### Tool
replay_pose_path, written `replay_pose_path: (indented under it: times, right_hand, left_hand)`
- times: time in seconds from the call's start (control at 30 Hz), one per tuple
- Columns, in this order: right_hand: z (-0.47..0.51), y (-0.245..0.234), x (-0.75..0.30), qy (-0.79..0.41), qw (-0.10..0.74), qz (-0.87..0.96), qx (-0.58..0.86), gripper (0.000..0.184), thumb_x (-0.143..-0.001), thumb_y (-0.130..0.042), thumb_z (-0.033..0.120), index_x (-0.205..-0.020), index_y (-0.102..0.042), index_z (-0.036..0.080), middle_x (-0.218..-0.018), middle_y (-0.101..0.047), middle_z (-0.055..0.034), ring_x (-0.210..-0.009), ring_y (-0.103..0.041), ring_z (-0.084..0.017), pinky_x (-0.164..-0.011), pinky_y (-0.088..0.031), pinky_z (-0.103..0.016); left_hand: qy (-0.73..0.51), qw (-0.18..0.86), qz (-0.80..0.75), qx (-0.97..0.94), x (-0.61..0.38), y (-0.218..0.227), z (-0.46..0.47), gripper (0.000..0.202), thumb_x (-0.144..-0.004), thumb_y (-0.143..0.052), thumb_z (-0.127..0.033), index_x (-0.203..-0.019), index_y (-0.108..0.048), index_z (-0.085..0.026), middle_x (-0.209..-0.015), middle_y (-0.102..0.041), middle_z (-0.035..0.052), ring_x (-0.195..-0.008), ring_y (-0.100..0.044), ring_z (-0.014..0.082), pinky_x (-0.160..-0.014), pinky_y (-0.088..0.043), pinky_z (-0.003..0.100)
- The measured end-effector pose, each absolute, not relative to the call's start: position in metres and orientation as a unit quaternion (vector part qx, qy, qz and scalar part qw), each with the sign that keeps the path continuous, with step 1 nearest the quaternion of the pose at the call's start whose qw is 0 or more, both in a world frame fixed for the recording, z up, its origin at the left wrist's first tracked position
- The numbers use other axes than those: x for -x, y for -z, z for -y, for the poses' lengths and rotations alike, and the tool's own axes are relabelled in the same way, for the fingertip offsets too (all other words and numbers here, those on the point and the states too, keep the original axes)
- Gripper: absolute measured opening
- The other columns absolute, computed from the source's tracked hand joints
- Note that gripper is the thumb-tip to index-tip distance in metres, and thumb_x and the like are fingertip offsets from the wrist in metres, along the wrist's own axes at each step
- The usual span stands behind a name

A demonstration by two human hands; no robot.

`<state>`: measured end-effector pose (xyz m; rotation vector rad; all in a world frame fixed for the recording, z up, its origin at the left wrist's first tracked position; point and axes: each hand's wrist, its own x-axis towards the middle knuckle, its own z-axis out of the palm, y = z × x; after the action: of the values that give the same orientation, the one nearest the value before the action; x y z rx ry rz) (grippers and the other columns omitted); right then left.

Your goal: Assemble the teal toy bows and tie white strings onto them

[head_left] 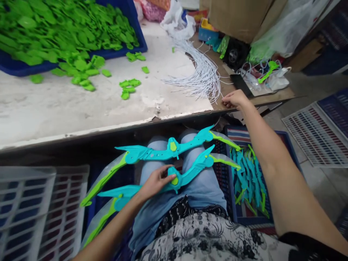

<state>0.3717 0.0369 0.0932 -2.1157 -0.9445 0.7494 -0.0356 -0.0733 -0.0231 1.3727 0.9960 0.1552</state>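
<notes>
Two turquoise toy bows with lime-green limb tips lie across my lap. My left hand [157,183] is wrapped round the middle of the nearer toy bow [194,174], its thumb by the green badge. Just beyond it, the farther toy bow [159,154] rests over my knees, untouched. At the table's front edge my right hand [234,99] is closed in a pinch on the end of a white cord, beside a long bundle of white cords [202,69]. The fingertips partly hide the pinched cord.
A blue tray [143,45] heaped with green plastic pieces [78,32] stands on the white tabletop [40,108]; loose pieces lie before it. A blue crate [289,145] of more bows [248,177] sits low right. White plastic baskets [62,214] stand low left.
</notes>
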Motion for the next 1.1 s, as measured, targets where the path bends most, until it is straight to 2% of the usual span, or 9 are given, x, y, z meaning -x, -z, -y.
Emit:
replay_pose_path:
  times: [0.07,0.13,0.3,0.37,0.43,0.53,0.6,0.77,1.1]
  right_hand:
    - [-0.022,-0.094,-0.38,-0.295,0.365,0.345,0.813,0.013,-0.066,-0.079,0.011,-0.065,-0.067,0.008,-0.048,-0.055,0.0007,-0.043,-0.048,-0.007,-0.041,-0.034,-0.018]
    - [0.005,-0.093,-0.387,-0.313,0.39,0.341,0.796,0.016,-0.062,-0.082,0.017,-0.065,-0.068,0.01,-0.046,-0.054,0.0021,-0.043,-0.045,-0.006,-0.04,-0.032,-0.017]
    - [0.122,-0.07,-0.381,-0.433,0.422,0.321,0.729,0.04,-0.044,-0.089,0.041,-0.068,-0.073,0.014,-0.056,-0.063,-0.0015,-0.049,-0.05,-0.009,-0.046,-0.039,-0.022]
    - [0.174,-0.052,-0.367,-0.425,0.433,0.291,0.74,0.044,-0.043,-0.087,0.047,-0.068,-0.073,0.014,-0.06,-0.066,-0.0032,-0.05,-0.05,-0.01,-0.048,-0.039,-0.024]
    - [0.219,-0.032,-0.348,-0.386,0.45,0.259,0.763,0.043,-0.048,-0.083,0.051,-0.07,-0.073,0.015,-0.061,-0.066,-0.0032,-0.05,-0.049,-0.01,-0.048,-0.038,-0.025]
    - [0.264,-0.001,-0.32,-0.303,0.475,0.219,0.796,0.037,-0.057,-0.077,0.049,-0.074,-0.073,0.017,-0.062,-0.067,-0.0025,-0.052,-0.052,-0.013,-0.053,-0.043,-0.027]
    - [0.28,0.018,-0.307,-0.245,0.493,0.202,0.81,0.032,-0.062,-0.073,0.047,-0.073,-0.071,0.017,-0.063,-0.067,-0.0026,-0.056,-0.056,-0.015,-0.058,-0.046,-0.029]
    - [0.292,0.055,-0.293,-0.139,0.484,0.195,0.842,0.034,-0.071,-0.063,0.051,-0.074,-0.067,0.018,-0.07,-0.069,-0.0043,-0.063,-0.059,-0.018,-0.064,-0.048,-0.031]
    - [0.295,0.066,-0.286,-0.094,0.433,0.28,0.851,0.022,-0.082,-0.058,0.041,-0.075,-0.067,0.022,-0.079,-0.067,-0.0064,-0.074,-0.061,-0.022,-0.07,-0.05,-0.037]
  left_hand:
    - [-0.077,0.631,-0.452,-0.625,0.038,0.025,0.072,0.075,-0.07,-0.064,-0.058,-0.126,-0.051,-0.011,-0.099,-0.07,0.0106,-0.094,-0.066,0.0282,-0.08,-0.054,0.038]
    - [-0.088,0.583,-0.464,-0.661,0.04,0.024,0.072,0.077,-0.069,-0.063,-0.059,-0.128,-0.05,-0.012,-0.104,-0.069,0.0125,-0.097,-0.066,0.03,-0.082,-0.054,0.041]
    - [-0.22,0.372,-0.479,-0.764,0.033,-0.006,0.092,0.043,-0.078,-0.058,-0.05,-0.105,-0.064,-0.017,-0.106,-0.068,0.0115,-0.101,-0.063,0.0279,-0.093,-0.048,0.043]
    - [-0.218,0.417,-0.436,-0.767,0.016,-0.018,0.107,0.032,-0.082,-0.057,-0.045,-0.097,-0.066,-0.018,-0.097,-0.07,0.0089,-0.092,-0.064,0.0239,-0.088,-0.05,0.038]
    - [-0.139,0.548,-0.377,-0.734,-0.012,-0.021,0.123,0.026,-0.082,-0.058,-0.041,-0.09,-0.068,-0.018,-0.088,-0.071,0.0064,-0.081,-0.064,0.0205,-0.079,-0.051,0.033]
    - [0.0,0.736,-0.334,-0.588,-0.066,-0.007,0.146,0.021,-0.08,-0.061,-0.036,-0.081,-0.067,-0.016,-0.075,-0.068,0.0043,-0.069,-0.062,0.0162,-0.066,-0.05,0.027]
    - [0.036,0.805,-0.369,-0.462,-0.102,0.009,0.157,0.015,-0.077,-0.066,-0.028,-0.082,-0.065,-0.014,-0.072,-0.065,0.0033,-0.064,-0.06,0.0137,-0.063,-0.049,0.025]
    - [0.04,0.841,-0.439,-0.313,-0.172,0.045,0.169,0.016,-0.076,-0.063,-0.006,-0.091,-0.062,-0.011,-0.074,-0.064,0.004,-0.062,-0.06,0.0097,-0.063,-0.05,0.022]
    - [0.069,0.853,-0.403,-0.324,-0.21,0.068,0.18,0.011,-0.084,-0.055,-0.005,-0.078,-0.064,-0.009,-0.067,-0.064,0.0038,-0.056,-0.059,0.0077,-0.06,-0.049,0.019]
